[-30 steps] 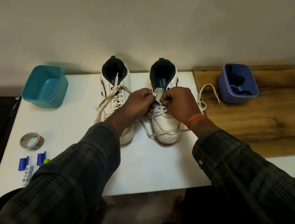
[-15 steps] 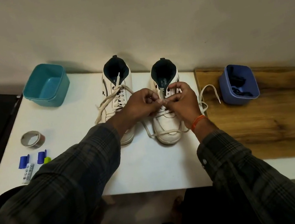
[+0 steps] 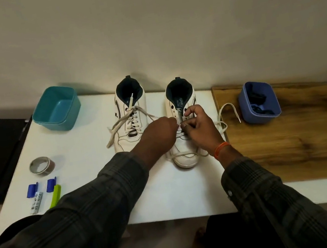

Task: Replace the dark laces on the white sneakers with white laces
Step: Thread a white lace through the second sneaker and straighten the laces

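Nearest the front edge of the white desk [image 3: 167, 199], two plaid sleeves reach in toward the pair of sneakers; past them the toe of the right sneaker [image 3: 186, 159] rests on the desk with a slack run of white lace [image 3: 183, 155] looped across it; just beyond, the left hand [image 3: 158, 134] and the right hand [image 3: 199, 126] meet over this shoe's eyelets, both with fingers curled and seemingly pinching the white lace, though the exact grip of the left is hidden by its own back; the free end of that lace [image 3: 229, 110] trails off over the desk's right edge onto the wooden top [image 3: 293, 144].

Judging by this, the right sneaker is only partly threaded: the low rows look done, the upper eyelets near the tongue are bare, and no bow is tied; the left sneaker [image 3: 130, 121], beside it toward the middle of the desk, seems laced in white up to the top with loose ends [image 3: 115, 130] splayed to its left, so it appears done bar tying.

Along the left edge lie small blue and green pens or clips [image 3: 45, 190] and a roll of tape [image 3: 42, 165]; at the far left corner sits a teal tub [image 3: 56, 109]; on the wooden top, a blue tub [image 3: 259, 102] holds dark things, likely the removed dark laces [image 3: 257, 99].
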